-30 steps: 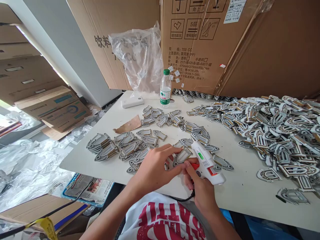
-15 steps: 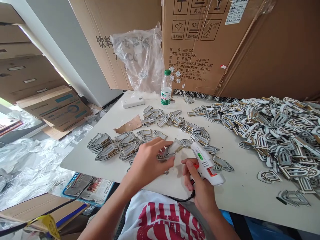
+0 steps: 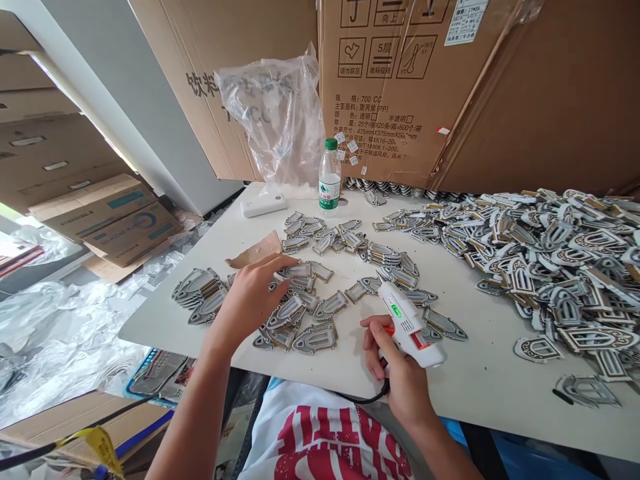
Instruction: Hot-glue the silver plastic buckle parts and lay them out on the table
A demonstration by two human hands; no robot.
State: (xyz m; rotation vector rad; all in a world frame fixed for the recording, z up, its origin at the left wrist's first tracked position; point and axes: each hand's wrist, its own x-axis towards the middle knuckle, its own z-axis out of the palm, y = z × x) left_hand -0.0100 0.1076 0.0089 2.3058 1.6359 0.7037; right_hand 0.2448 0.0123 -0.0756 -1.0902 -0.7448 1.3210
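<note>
My right hand point(image 3: 400, 373) is wrapped round the handle of a white hot glue gun point(image 3: 406, 320), its nozzle pointing up and away to the left. A dark cord hangs from its grip. My left hand point(image 3: 253, 293) reaches over the left cluster, thumb and fingers apart at the end of a grey arched frame piece point(image 3: 300, 271); a firm hold on it does not show. Similar frame pieces lie close by, among them one point(image 3: 316, 337) near the front and one point(image 3: 331, 305) between my hands. A stacked group point(image 3: 200, 288) is partly behind my left wrist.
A big heap of frame pieces point(image 3: 560, 267) covers the table's right side. At the back stand a green-capped bottle point(image 3: 329, 183), a white device point(image 3: 263, 205) and a clear plastic bag point(image 3: 280, 120) before large cartons point(image 3: 380, 133). A brown scrap point(image 3: 255, 249) lies left of centre.
My left hand has moved left and away from the frame piece near the glue gun to the left cluster, uncovering pieces at the front. My right hand with the glue gun stays nearly still.
</note>
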